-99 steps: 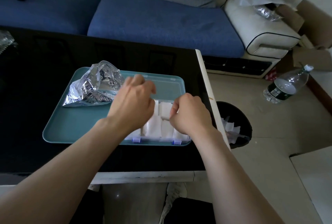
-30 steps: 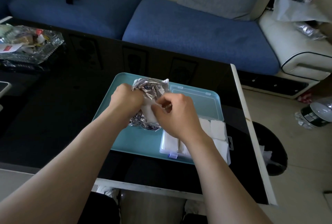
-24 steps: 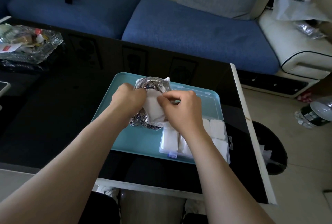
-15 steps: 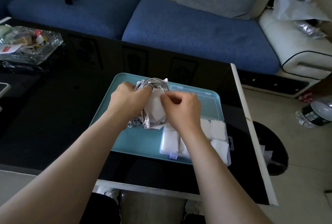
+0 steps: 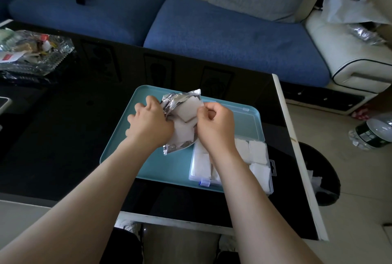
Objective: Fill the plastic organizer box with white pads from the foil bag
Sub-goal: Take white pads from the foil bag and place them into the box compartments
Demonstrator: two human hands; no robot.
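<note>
A crinkled silver foil bag (image 5: 176,99) is held over the teal tray (image 5: 135,157). My left hand (image 5: 149,121) grips its left side. My right hand (image 5: 214,125) pinches a white pad (image 5: 187,110) that sticks out of the bag's mouth; more white pads (image 5: 182,134) show just below it. The clear plastic organizer box (image 5: 270,170) lies open on the tray's right side, with several white pads (image 5: 256,149) in its compartments and its lid (image 5: 248,121) folded back. My right forearm hides part of the box.
The tray sits on a black glossy table (image 5: 63,136) whose right edge (image 5: 297,151) is white. A glass dish of clutter (image 5: 31,51) stands far left. A blue sofa (image 5: 212,30) lies beyond. A black bin (image 5: 324,174) and a plastic bottle (image 5: 373,130) are on the floor at right.
My hands left the organizer box and picked up the foil bag. Over the last second my right hand has drawn a white pad further out of the bag's mouth.
</note>
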